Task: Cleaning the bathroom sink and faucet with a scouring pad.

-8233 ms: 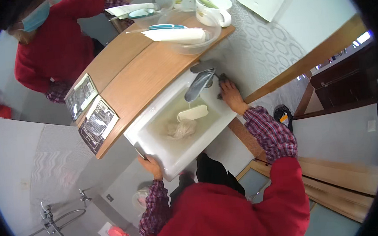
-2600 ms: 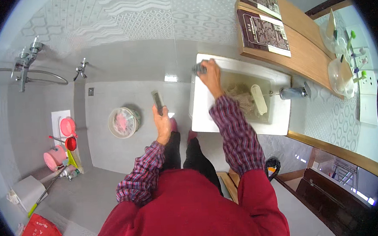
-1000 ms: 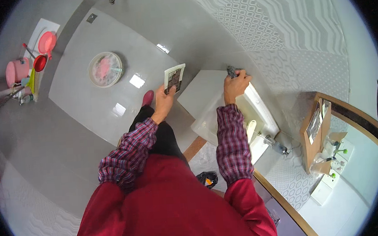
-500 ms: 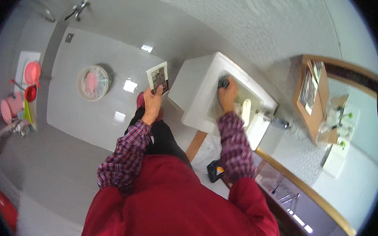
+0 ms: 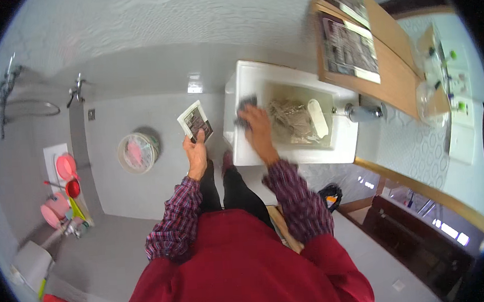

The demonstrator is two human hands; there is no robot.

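Clutching a dark grey scourer [image 5: 247, 102], the right hand [image 5: 256, 127] has moved from inside the white sink [image 5: 309, 157] onto its end rim, where work seems centred; the left hand [image 5: 196, 154] pinches a printed packet [image 5: 194, 120] between sink and bucket [image 5: 138, 153].

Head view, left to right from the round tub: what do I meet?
Round tub, left hand with packet, right hand with dark wad, white oblong piece, tap, clear bowl.

White sink [image 5: 246, 148], dark grey scrubber [image 5: 247, 102]
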